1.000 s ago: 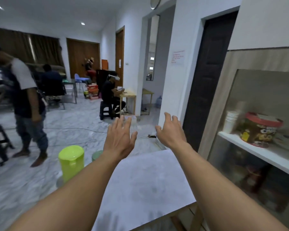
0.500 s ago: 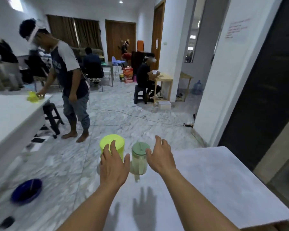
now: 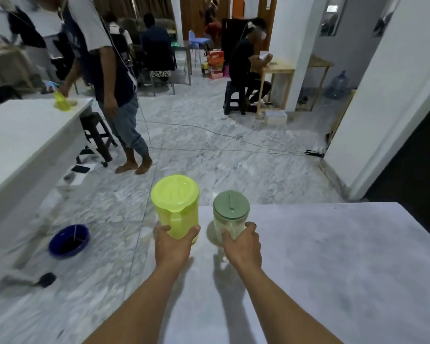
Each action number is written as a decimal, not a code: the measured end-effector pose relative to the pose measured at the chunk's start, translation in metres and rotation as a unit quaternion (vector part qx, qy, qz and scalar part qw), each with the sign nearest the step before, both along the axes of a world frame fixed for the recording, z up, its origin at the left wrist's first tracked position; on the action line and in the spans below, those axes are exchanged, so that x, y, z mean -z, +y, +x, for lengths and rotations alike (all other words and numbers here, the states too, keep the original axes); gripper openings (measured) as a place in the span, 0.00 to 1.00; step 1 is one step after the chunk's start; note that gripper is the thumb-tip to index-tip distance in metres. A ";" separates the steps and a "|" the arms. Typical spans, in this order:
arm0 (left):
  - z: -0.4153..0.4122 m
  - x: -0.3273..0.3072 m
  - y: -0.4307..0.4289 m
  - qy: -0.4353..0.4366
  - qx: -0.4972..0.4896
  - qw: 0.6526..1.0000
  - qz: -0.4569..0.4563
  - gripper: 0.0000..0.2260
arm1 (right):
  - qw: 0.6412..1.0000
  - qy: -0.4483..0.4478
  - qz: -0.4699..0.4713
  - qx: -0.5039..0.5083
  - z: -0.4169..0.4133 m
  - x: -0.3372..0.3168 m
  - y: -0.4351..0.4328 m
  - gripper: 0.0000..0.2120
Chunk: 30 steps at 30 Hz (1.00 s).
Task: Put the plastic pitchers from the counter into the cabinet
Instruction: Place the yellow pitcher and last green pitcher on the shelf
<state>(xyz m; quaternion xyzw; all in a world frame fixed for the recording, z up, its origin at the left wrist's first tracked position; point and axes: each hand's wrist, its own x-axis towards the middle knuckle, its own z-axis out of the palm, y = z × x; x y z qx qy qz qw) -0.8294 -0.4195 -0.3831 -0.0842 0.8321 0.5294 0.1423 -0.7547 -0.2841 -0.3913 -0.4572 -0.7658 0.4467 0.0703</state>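
Two plastic pitchers stand at the far left corner of the white counter (image 3: 333, 256). The yellow-green pitcher (image 3: 175, 202) has a matching lid and its handle faces me. My left hand (image 3: 173, 245) wraps around its lower body. To its right is a clear pitcher with a sage-green lid (image 3: 230, 214). My right hand (image 3: 243, 245) grips the lower part of that one. Both pitchers are upright. The cabinet is out of view.
A person stands at a white table (image 3: 23, 135) on the left, holding a small yellow item. A blue basin (image 3: 68, 240) lies on the marble floor. A white wall corner (image 3: 382, 108) and dark doorway are on the right. Cables cross the floor.
My view swung left and down from the cabinet side to the counter corner. Both hands, open in the air before, have reached forward and closed around the two pitchers.
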 end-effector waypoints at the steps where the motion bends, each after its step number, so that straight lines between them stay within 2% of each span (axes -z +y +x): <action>1: -0.004 0.004 0.003 0.006 -0.001 1.000 0.003 0.32 | 1.000 -0.002 -0.017 0.006 -0.006 0.006 0.002 0.30; 5: -0.009 0.009 0.011 0.062 -0.012 0.998 -0.017 0.17 | 0.998 0.009 -0.054 0.008 -0.023 0.024 0.004 0.24; 7: -0.012 0.011 0.012 0.090 -0.014 0.996 -0.018 0.14 | 0.998 0.021 -0.060 0.013 -0.030 0.027 0.003 0.18; 12: -0.021 0.004 0.016 0.114 -0.021 0.993 0.009 0.12 | 0.997 0.056 -0.050 0.030 -0.037 0.023 0.000 0.08; 18: -0.035 -0.022 0.013 0.139 0.014 0.990 0.029 0.16 | 0.996 0.072 -0.009 0.057 -0.025 -0.009 -0.001 0.08; 21: -0.033 -0.048 0.014 0.164 0.047 0.984 0.052 0.17 | 0.992 0.092 0.002 0.085 -0.009 -0.043 -0.001 0.11; 25: -0.010 -0.103 0.019 0.184 0.117 0.971 0.098 0.17 | 0.976 0.149 0.022 0.155 0.036 -0.101 -0.006 0.07; 30: 0.029 -0.167 0.027 0.201 0.202 0.947 0.146 0.19 | 0.954 0.184 0.053 0.231 0.100 -0.166 -0.018 0.08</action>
